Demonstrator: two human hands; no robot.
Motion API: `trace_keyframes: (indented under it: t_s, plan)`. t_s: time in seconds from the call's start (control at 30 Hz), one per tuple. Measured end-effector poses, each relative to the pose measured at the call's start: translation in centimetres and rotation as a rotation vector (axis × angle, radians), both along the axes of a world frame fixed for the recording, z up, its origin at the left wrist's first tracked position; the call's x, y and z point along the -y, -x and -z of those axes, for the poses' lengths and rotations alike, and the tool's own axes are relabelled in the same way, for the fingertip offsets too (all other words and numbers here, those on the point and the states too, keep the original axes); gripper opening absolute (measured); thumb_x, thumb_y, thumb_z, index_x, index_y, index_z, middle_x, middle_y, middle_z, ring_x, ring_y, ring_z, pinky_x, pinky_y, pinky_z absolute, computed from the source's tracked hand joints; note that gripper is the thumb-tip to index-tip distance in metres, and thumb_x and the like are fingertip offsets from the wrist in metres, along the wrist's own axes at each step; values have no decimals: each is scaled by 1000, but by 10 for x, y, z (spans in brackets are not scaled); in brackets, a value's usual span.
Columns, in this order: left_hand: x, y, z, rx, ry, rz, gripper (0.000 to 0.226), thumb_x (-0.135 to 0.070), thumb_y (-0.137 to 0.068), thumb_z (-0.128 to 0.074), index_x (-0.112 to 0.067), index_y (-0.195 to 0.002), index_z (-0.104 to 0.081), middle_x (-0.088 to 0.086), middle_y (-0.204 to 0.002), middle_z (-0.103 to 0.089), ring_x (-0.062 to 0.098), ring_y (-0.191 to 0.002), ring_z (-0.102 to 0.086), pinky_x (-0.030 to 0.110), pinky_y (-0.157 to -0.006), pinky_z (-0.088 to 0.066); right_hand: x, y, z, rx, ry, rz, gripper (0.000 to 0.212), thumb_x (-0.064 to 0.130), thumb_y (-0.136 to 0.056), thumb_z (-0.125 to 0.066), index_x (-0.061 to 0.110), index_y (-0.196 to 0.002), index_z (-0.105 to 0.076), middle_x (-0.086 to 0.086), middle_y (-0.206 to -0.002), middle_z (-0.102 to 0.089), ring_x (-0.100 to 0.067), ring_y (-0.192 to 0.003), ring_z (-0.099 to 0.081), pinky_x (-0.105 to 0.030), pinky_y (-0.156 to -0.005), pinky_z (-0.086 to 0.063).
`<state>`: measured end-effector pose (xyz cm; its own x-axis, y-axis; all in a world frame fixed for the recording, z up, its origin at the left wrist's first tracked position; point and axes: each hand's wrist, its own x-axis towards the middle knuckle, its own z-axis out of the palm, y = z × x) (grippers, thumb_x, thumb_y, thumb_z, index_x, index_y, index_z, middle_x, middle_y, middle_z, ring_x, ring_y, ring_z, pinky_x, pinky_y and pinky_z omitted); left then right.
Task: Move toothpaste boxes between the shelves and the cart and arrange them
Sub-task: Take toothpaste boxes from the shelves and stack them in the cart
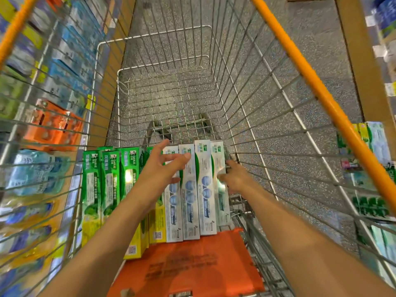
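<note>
A row of toothpaste boxes lies on end in the near part of the wire cart (167, 86). Green boxes (109, 185) fill the left side, white boxes (204, 189) the right. My left hand (160, 168) hovers over the seam between green and white boxes, fingers spread and lightly bent, holding nothing. My right hand (234, 177) rests against the outer side of the rightmost white box (220, 189), next to the cart's right wall; its fingertips are hidden behind the box.
An orange flap (192, 266) lies at the cart's near end. Orange rails (321, 88) top the cart sides. Shelves with boxed goods (64, 61) line the left aisle; more boxes (372, 168) stand on the right. Speckled floor shows through the far mesh.
</note>
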<state>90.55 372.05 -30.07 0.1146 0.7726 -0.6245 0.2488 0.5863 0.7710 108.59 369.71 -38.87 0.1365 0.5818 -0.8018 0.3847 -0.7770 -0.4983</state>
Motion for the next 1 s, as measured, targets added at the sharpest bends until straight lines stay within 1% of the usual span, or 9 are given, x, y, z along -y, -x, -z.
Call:
trace_keyframes:
  t_s: [0.13,0.27,0.33,0.43,0.6,0.7,0.77,0.9,1.0]
  plan:
    - [0,-3,2,-14,-1,-4,68,-32,-85,-63,-29,-143,-28,-8,-113,-58,13,-101,-63,40,-91,-51,0,1,4,52,-28,-64,54,7,-92,-56,17,-142,-36,-9,-127,-58,-24,-99,-62,-42,-84,-54]
    - [2,-9,-12,-23,-17,27,65,-32,-85,-63,-30,-142,-31,-4,-118,-57,15,-104,-62,40,-91,-51,4,0,-9,81,-2,-115,51,13,-93,-56,13,-140,-36,-11,-129,-54,-14,-78,-55,-24,-62,-49]
    - [1,-7,-34,-30,-52,19,62,-30,-85,-64,-29,-140,-34,-2,-117,-58,17,-106,-61,42,-92,-51,2,3,-33,136,-40,-106,51,11,-94,-55,10,-140,-35,-12,-124,-54,-15,-75,-55,-29,-65,-52]
    - [-5,5,-85,-59,-140,-7,53,-25,-83,-67,-32,-130,-43,-2,-111,-61,20,-104,-61,42,-88,-50,-8,8,-103,185,-147,-204,49,8,-92,-56,5,-138,-39,-16,-130,-53,-28,-109,-58,-38,-93,-49]
    - [7,23,-190,-141,-342,29,48,-7,-80,-73,-25,-119,-51,5,-104,-61,12,-81,-59,21,-64,-47,14,-2,-265,236,-409,-335,48,20,-92,-58,16,-138,-43,-8,-134,-54,-24,-120,-52,-31,-96,-44]
    - [31,25,-251,-199,-422,118,57,-17,-58,-83,-34,-103,-53,5,-99,-61,18,-79,-60,21,-66,-51,63,-34,-353,296,-586,-230,53,24,-91,-59,25,-141,-41,2,-127,-58,-6,-110,-57,-20,-91,-44]
    - [49,21,-284,-255,-519,193,58,-33,-47,-79,-40,-98,-51,-3,-93,-61,8,-78,-60,25,-74,-48,111,-64,-399,352,-690,-138,58,20,-91,-59,32,-141,-32,11,-118,-55,9,-98,-55,-6,-81,-39]
    - [83,0,-315,-294,-647,316,60,3,-59,-84,-20,-107,-55,4,-86,-59,9,-72,-55,11,-61,-44,226,-120,-449,607,-677,77,35,26,-86,-67,41,-113,-50,22,-97,-56,-6,-99,-61,-21,-88,-44]
    - [111,-29,-322,-302,-690,487,58,-2,-66,-82,-27,-111,-53,6,-96,-60,16,-79,-56,27,-71,-46,320,-149,-454,696,-658,272,34,46,-73,-74,48,-106,-62,26,-87,-61,-9,-82,-66,-27,-80,-50]
